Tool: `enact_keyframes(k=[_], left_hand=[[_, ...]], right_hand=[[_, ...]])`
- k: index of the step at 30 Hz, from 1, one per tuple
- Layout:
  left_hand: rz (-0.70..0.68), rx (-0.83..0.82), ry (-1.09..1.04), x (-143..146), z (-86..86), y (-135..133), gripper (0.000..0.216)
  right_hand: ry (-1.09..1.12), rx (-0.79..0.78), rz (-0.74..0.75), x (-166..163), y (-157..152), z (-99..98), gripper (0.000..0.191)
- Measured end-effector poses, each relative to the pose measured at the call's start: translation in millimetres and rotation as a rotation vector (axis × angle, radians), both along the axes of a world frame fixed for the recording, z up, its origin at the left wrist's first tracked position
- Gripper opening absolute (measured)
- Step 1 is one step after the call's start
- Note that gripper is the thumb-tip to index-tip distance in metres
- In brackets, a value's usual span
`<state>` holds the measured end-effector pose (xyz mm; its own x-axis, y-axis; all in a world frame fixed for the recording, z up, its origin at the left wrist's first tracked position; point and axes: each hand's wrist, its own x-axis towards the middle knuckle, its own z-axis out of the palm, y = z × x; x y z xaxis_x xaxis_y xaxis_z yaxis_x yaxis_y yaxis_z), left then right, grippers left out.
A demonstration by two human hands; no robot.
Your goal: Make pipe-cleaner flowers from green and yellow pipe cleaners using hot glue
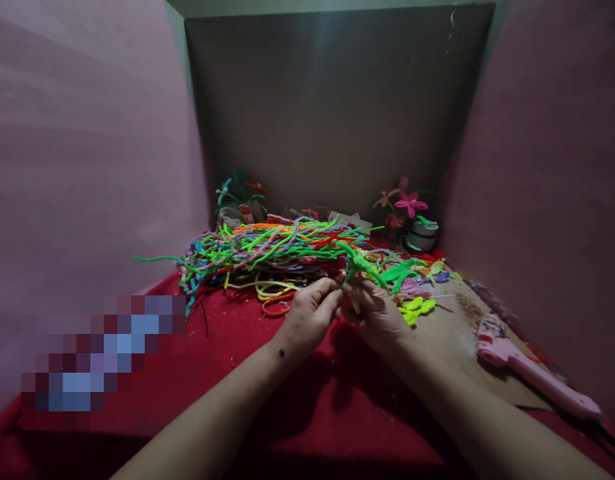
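Note:
My left hand [310, 313] and my right hand [377, 313] meet over a red cloth [227, 360], fingers pinched together on a green pipe-cleaner piece [360, 263] that rises between them. Just beyond my hands lies a big heap of pipe cleaners [272, 250] in green, orange, purple, pink and yellow. Small finished green and yellow shapes [414, 308] lie to the right of my right hand.
A pink glue gun [532, 373] rests on a brown cardboard sheet [467, 333] at the right. Pipe-cleaner flowers in a small pot [412, 210] stand at the back right, others [237, 197] at the back left. Cardboard and pink walls enclose the space.

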<state>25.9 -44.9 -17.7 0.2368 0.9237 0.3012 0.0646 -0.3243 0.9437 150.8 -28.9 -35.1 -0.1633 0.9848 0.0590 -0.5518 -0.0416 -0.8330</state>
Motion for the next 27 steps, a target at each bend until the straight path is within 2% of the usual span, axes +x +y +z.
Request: enact_keyframes(k=[3,6,14,27], left_hand=[[0.126,0.251,0.193,1.0,-2.1,-2.2,0.013],[0.186,0.312,0.259,1.1,-4.2,-1.8,0.013],[0.205,0.222,0.196,3.1,-3.1,-0.6,0.017],[0.112,0.005,-0.010,2.2,-1.6,1.3,0.020]], right_hand=[[0.000,0.022,-0.012,-0.5,0.8,-1.1,0.016],[-0.012,-0.004,-0.045,-1.0,-0.2,-0.2,0.016],[0.024,-0.063,-0.065,-3.8,-3.1,2.5,0.025],[-0.122,0.190,-0.009,0.6,2.0,-2.7,0.011]])
